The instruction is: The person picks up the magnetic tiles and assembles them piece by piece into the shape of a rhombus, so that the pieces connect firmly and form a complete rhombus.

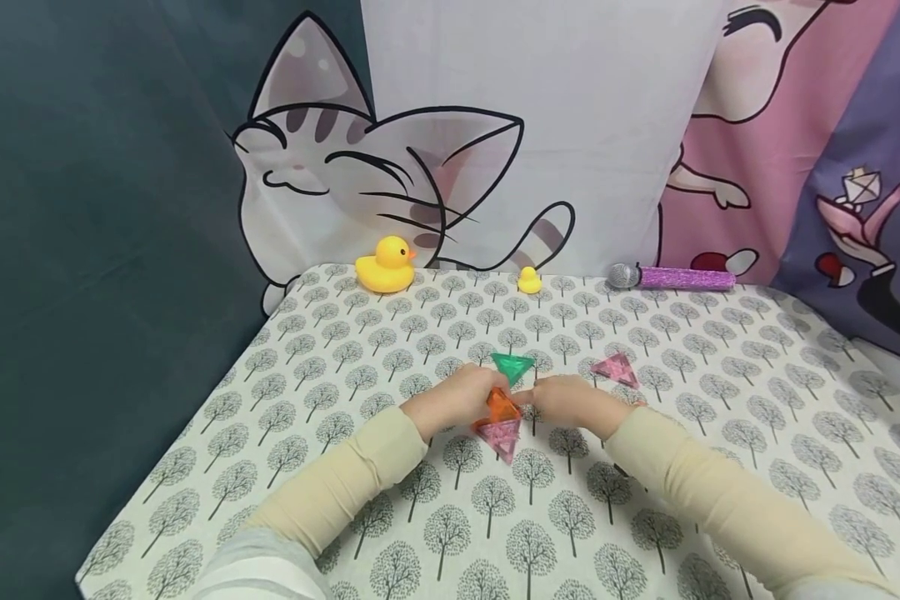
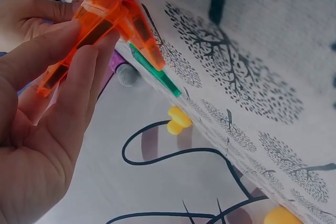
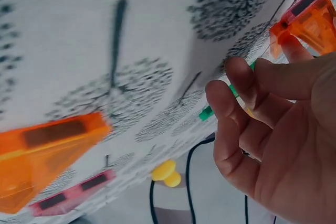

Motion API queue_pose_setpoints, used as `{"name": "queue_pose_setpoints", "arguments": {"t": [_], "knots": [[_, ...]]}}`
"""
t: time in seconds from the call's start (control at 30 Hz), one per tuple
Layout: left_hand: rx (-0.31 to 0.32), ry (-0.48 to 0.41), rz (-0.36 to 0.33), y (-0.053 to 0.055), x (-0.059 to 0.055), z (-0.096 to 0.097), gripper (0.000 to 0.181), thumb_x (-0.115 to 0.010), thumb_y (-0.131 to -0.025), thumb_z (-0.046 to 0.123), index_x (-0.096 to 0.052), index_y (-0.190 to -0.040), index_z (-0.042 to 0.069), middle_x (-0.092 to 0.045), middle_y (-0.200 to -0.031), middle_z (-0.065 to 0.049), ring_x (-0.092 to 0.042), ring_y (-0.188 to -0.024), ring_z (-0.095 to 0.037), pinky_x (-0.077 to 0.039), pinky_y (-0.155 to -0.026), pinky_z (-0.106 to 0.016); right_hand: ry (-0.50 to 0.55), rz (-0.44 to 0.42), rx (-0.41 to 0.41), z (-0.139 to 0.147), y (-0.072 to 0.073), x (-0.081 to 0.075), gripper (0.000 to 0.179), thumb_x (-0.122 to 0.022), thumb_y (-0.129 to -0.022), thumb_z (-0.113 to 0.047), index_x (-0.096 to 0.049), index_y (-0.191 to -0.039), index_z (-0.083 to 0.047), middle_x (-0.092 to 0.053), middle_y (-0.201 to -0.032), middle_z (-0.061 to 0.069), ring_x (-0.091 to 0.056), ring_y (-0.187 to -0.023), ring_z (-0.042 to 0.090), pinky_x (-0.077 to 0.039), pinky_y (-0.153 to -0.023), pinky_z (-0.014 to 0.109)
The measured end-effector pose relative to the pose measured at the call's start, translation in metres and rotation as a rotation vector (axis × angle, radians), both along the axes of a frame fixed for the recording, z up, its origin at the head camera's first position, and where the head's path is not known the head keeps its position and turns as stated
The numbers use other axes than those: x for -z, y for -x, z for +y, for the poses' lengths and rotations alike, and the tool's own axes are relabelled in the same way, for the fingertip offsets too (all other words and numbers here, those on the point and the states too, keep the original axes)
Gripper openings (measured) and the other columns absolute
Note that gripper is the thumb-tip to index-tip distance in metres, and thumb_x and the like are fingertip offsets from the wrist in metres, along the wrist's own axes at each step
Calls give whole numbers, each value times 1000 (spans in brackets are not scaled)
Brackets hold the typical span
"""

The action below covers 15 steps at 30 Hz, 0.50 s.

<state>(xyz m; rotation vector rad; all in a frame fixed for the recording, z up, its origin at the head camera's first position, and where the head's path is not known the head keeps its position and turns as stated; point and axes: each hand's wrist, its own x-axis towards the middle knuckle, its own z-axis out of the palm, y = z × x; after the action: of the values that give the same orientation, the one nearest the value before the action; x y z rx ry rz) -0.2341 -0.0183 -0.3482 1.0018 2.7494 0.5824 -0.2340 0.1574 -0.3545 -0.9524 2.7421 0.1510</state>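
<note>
My left hand (image 1: 459,400) pinches an orange triangular magnetic tile (image 2: 97,24) between thumb and fingers. Another orange tile (image 2: 140,31) slants beside it, and a pink triangular tile (image 1: 501,438) adjoins them on the near side. From the right, my right hand (image 1: 572,400) reaches in with its index finger at the orange piece (image 3: 315,24); its other fingers are loosely bent around nothing. Just beyond the hands a green triangular tile (image 1: 513,365) lies on the cloth. The left fingers hide part of the orange tiles in the head view.
A pink triangular tile (image 1: 617,369) lies right of the hands, with an orange tile (image 3: 50,145) near the right forearm. Along the back edge stand a large yellow duck (image 1: 387,265), a small duck (image 1: 528,281) and a purple microphone (image 1: 675,277). Tree-patterned cloth (image 1: 450,533) covers the table.
</note>
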Motion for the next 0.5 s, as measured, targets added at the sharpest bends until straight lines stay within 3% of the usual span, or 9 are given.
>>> {"name": "queue_pose_setpoints", "arguments": {"t": [0.13,0.23,0.33,0.5], "knots": [[-14,-15,-28,0,0,0,23,-68,-74,12,-63,-96,12,-61,-82,2,-54,-71,-9,-44,-65,-19,4,-37,72,11,0,2,56,-62,-77,-10,-44,-127,-29,-60,-93,10,-52,-69,17,-45,-52,29],[-17,-21,-24,0,1,-1,26,-68,-74,11,-63,-99,10,-61,-83,2,-53,-71,-9,-43,-63,-18,42,-78,144,21,1,2,53,-61,-80,-17,-43,-128,-28,-57,-102,16,-51,-65,17,-46,-52,31],[-33,-23,-26,0,2,-2,22,-68,-74,10,-62,-95,9,-59,-81,1,-51,-69,-10,-43,-60,-18,117,-102,156,32,-1,3,48,-60,-80,-25,-47,-126,-21,-59,-94,14,-49,-60,15,-46,-57,33],[-105,-33,-33,-2,3,-2,30,-66,-68,-3,-62,-95,9,-59,-82,0,-50,-68,-11,-42,-56,-18,210,-79,129,45,-12,4,37,-59,-81,-14,-55,-117,-9,-61,-94,10,-54,-66,16,-47,-63,32]]}}
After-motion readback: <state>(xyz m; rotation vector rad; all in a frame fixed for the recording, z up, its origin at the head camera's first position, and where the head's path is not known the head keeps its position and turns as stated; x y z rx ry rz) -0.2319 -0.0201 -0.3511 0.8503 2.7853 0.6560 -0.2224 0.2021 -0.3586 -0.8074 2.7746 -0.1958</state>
